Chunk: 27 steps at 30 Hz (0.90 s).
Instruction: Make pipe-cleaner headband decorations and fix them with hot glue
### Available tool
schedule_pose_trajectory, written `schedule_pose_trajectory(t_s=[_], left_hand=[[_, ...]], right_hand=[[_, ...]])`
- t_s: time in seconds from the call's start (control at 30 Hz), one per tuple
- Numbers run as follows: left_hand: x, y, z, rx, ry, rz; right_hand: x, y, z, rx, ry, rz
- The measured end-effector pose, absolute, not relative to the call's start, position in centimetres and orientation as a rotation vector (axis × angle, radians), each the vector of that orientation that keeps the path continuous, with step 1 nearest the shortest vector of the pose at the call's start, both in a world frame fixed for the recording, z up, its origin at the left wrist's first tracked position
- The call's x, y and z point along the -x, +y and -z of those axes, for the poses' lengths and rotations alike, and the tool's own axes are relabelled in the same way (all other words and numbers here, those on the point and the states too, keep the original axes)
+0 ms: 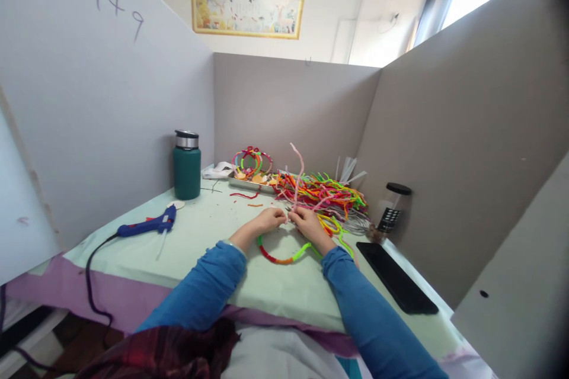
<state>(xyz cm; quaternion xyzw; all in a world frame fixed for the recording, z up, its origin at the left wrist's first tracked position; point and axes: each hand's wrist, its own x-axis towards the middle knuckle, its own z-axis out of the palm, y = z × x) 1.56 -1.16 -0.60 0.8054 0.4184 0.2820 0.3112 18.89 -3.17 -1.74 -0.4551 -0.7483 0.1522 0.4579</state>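
Note:
My left hand [270, 220] and my right hand [309, 226] meet over the middle of the table, fingers closed in a pinch. Between their fingertips is the lower end of a pale pink pipe cleaner [299, 169], whose long free end rises upward and bends left. Some small dark tips show there too, too small to make out. A hoop wrapped in green, red and orange fuzzy lengths [280, 260] curves below both hands. Its upper part reaches up to the fingers, partly hidden by my hands and right forearm.
A heap of colourful pipe cleaners [324, 192] lies behind my hands, beside a metal tray [253, 184] with finished-looking hoops [251, 161]. On the left are a blue glue gun [146, 225] and green bottle [186, 172]. A black phone-like slab [395, 278] and clear jar [390, 213] stand right.

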Motion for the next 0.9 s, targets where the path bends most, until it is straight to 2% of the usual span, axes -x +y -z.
schedule_pose_trajectory(t_s=[0.9], left_hand=[[-1.6,-2.2,0.1,-2.128,1.095,-0.716]], right_hand=[[-18.7,-3.7,1.2,1.128,-1.857,-0.397]])
